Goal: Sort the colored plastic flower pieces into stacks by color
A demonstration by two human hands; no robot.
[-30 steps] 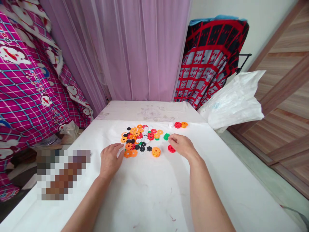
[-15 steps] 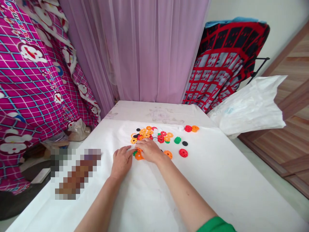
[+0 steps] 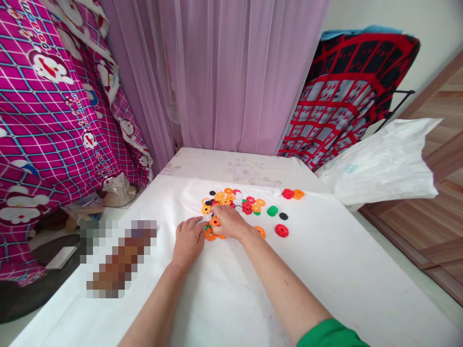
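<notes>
Since a second ago the right hand (image 3: 231,222) has crossed from the loose discs on the right to the near left edge of the disc pile (image 3: 231,202), where it is now lying palm down with fingers curled over several pieces; whether it is pinching any one of them cannot be told. Peeking out at its fingertips is an orange disc (image 3: 215,221), and another orange disc (image 3: 210,235) is lying just under its near edge. Beside it, the left hand (image 3: 188,241) is resting flat on the tabletop (image 3: 325,289), fingers loosely spread and holding nothing, its fingertips just touching the right hand's side. Beyond both hands the pile of orange, red, white, black and green discs is spreading across the white cloth. To the right of the pile, apart from it, are lying a green disc (image 3: 272,210), a black disc (image 3: 283,216) and a red disc (image 3: 281,230), with a red and orange pair (image 3: 292,193) farther back. A white plastic bag (image 3: 383,164) is sitting at the right edge, and a purple curtain (image 3: 231,72) is hanging behind.
</notes>
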